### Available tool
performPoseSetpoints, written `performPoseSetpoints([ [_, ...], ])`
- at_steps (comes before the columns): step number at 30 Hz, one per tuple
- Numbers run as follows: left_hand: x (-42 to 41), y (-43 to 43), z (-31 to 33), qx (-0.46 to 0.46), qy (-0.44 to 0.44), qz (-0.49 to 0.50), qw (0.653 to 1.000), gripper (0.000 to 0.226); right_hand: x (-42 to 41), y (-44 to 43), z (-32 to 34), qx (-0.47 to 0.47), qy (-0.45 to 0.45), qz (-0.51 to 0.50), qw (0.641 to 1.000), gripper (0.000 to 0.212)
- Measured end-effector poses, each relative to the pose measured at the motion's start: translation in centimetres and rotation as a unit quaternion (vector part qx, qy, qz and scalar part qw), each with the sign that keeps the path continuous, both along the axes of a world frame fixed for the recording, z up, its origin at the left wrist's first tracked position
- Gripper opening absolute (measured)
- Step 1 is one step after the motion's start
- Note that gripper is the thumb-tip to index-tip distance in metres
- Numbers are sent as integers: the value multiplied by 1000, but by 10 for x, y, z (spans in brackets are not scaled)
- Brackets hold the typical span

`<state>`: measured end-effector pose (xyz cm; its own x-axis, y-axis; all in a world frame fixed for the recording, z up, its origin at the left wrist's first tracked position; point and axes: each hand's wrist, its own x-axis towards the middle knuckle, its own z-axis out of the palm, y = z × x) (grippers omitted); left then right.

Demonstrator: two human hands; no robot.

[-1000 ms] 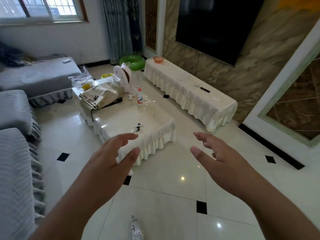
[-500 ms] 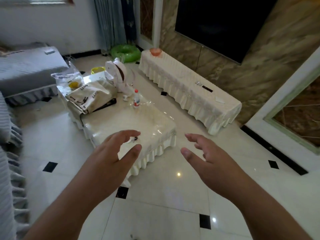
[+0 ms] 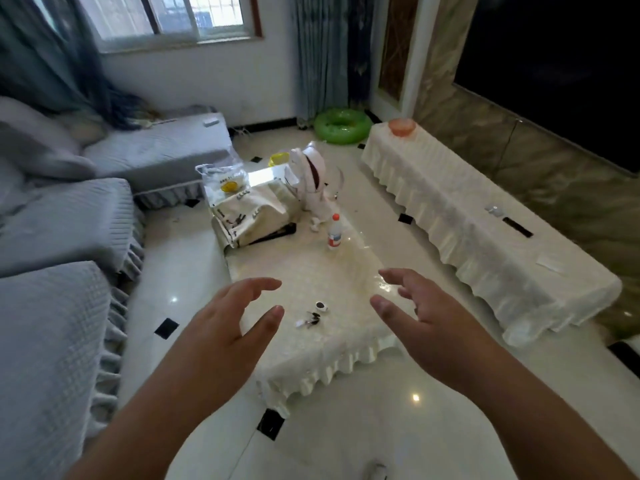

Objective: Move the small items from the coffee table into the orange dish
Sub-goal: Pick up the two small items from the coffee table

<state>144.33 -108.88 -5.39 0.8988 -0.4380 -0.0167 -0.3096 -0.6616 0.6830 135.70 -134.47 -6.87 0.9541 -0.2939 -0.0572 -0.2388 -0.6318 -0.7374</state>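
Note:
The coffee table (image 3: 346, 344) with a cream frilled cloth stands in front of me. Near its front end lie a small bunch of keys (image 3: 310, 320) and a small round white and black item (image 3: 321, 305). My left hand (image 3: 221, 337) hovers open just left of them, fingers spread, holding nothing. My right hand (image 3: 426, 323) hovers open to their right, also holding nothing. The orange dish (image 3: 401, 127) sits at the far end of the long TV cabinet (image 3: 491, 244) on the right, well away from both hands.
Farther back on the coffee table stand a small bottle (image 3: 334, 232), a printed bag (image 3: 254, 216), a white toy (image 3: 313, 181) and a plastic bag (image 3: 223, 180). Grey sofas (image 3: 52, 323) line the left. A green swim ring (image 3: 341, 126) lies on the floor.
I have stepped closer and the view has swung left and up. Both hands now hover over the table's front end, either side of the keys, still open.

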Motion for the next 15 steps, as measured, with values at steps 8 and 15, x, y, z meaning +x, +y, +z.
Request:
performPoseSetpoints([
  [8,16,-45,-4,-7,7,97,995,46,82,-55,-2,3,9,115,993,61],
  [15,52,-67,-19,-19,19,123,992,40,125,-73,-18,2,31,144,989,64],
])
